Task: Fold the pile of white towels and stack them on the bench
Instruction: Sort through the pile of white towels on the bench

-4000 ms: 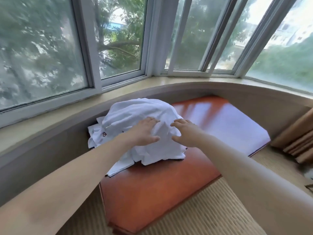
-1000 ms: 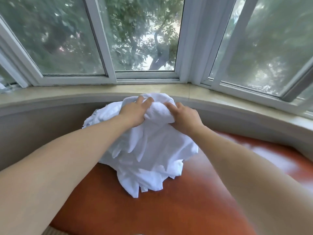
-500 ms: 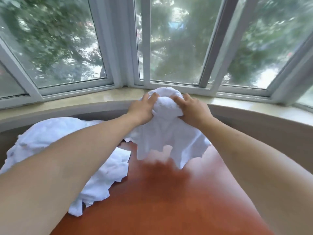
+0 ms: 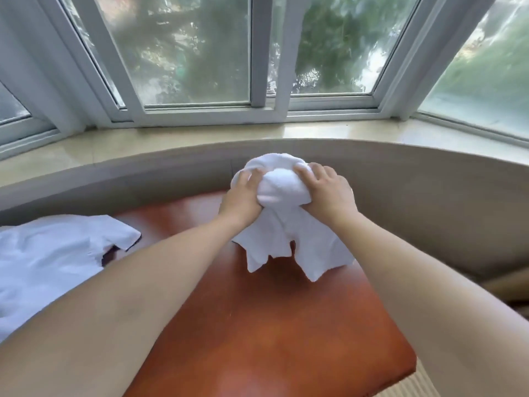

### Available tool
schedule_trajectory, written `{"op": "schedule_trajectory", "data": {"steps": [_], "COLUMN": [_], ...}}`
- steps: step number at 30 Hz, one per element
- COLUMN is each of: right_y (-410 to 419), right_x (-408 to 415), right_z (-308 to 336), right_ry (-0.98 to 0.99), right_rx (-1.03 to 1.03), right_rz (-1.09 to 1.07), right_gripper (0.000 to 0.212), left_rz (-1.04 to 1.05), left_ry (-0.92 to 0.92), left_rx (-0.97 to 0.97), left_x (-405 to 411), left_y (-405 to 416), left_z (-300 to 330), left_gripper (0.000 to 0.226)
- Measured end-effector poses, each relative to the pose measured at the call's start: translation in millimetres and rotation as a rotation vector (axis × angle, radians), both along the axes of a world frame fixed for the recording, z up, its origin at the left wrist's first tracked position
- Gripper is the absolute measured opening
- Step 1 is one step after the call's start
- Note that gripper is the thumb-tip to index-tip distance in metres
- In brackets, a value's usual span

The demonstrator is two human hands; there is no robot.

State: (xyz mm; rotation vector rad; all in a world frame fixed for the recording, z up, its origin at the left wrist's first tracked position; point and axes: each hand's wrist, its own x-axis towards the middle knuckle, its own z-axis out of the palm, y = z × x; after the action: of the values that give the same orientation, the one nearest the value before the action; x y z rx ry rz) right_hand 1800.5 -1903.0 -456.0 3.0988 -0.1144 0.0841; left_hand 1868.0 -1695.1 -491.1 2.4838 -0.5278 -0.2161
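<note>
Towel [image 4: 286, 224] is held bunched above the far middle of the bench [image 4: 272, 325], gripped on one side by the left hand [image 4: 243, 196] and on the other by the right hand [image 4: 326, 190], corners hanging down (neither hand nearer). The pile [image 4: 51, 259] lies well left; four seconds ago both hands rested on it.

Bench [image 4: 257, 339] centre bare; towel pile [image 4: 51, 259] blocks left end; curved wall [image 4: 429, 196] close behind.

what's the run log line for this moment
both hands: left hand, right hand grip bunched white towel | above wooden bench | towel pile left
</note>
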Motion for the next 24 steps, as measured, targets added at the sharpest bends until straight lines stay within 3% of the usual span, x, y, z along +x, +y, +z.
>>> {"op": "schedule_trajectory", "data": {"steps": [2,5,8,14,24], "right_y": [-7,-12,-12,-8,53], "right_x": [-3,-19,-34,-30,0], "right_z": [-42,-107,-152,-174,-138], "right_ry": [0.088,0.360,0.592,0.643,0.623], "right_rx": [0.024,0.186,0.310,0.362,0.356], "right_rz": [-0.090,-0.225,-0.166,-0.154,-0.050], "right_gripper": [0.082,0.083,0.090,0.087,0.084], "left_rz": [-0.015,-0.136,-0.237,-0.282,-0.164], "left_ry": [0.111,0.298,0.419,0.464,0.340], "left_rx": [-0.011,0.158,0.299,0.348,0.345], "left_x": [-7,-24,-34,-31,-15], "left_y": [-7,-9,-9,-9,48], "left_z": [-42,-97,-133,-147,-116], "left_gripper": [0.075,0.102,0.104,0.100,0.074]}}
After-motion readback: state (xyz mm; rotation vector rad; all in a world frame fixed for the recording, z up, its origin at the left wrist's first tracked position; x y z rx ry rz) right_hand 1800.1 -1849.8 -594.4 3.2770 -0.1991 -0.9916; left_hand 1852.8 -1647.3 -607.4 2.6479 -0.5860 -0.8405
